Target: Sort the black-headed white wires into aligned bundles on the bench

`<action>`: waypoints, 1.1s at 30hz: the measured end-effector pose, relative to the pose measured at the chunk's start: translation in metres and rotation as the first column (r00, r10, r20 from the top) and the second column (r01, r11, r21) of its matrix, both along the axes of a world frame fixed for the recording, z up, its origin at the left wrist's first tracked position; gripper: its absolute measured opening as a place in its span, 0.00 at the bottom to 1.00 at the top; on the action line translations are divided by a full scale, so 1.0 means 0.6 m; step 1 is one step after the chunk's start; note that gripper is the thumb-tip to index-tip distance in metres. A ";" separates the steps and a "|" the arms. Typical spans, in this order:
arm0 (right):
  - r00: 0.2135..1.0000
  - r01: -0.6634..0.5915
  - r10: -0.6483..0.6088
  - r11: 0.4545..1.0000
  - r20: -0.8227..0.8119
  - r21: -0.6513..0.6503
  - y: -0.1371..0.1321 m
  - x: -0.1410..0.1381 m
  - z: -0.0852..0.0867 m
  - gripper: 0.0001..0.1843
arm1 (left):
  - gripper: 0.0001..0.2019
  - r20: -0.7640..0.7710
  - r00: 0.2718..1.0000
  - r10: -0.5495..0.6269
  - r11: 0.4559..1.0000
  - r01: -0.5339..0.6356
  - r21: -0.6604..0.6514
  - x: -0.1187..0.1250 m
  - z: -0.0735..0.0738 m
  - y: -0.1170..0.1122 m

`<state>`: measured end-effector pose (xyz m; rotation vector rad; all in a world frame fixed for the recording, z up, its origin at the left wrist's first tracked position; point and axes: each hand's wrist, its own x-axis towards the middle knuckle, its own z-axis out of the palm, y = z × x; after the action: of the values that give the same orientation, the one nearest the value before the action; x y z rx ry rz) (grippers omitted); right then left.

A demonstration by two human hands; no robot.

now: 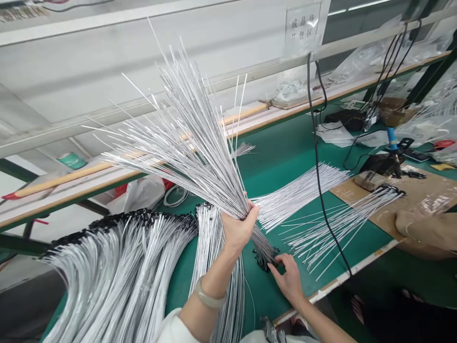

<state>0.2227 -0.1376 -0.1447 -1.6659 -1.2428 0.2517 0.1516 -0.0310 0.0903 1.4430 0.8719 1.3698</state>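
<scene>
Wire bundle (pixel 214 157): tilted above green tabletop (pixel 278 147), passing through left hand (pixel 241 229); fingers wrapped around it. Right hand (pixel 287 276): thumb and index finger parted, at bundle's black ends (pixel 263 259) over tabletop; contact unclear.

A printed sign (pixel 303 24) hangs above the shelf (pixel 78 186), where a plastic bag (pixel 293 90) lies near a black cable (pixel 314 133).

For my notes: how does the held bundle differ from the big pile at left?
The held bundle fans upward, mostly straight; the big pile curves. The held bundle's black ends are at its bottom; the big pile's black ends line its far edge. Both have pale strands with black ends.
</scene>
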 end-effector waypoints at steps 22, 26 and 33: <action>0.999 0.008 0.003 0.976 0.048 -0.219 -0.006 0.007 -0.044 0.04 | 0.16 -0.029 0.998 -0.054 0.998 0.055 0.035 -0.003 -0.003 -0.004; 0.999 0.031 -0.034 0.992 -0.020 -0.123 -0.013 0.015 -0.054 0.13 | 0.13 -0.023 0.996 -0.090 0.995 0.091 0.041 -0.012 0.000 -0.008; 0.983 -0.184 0.185 0.980 0.012 -0.072 0.050 -0.008 -0.012 0.53 | 0.15 0.030 0.990 -0.134 0.991 0.133 0.032 -0.034 -0.007 -0.003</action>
<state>0.2176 -0.1074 -0.1521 -1.6166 -1.4186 0.3980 0.1310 -0.0327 0.0862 1.4718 0.7233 1.3066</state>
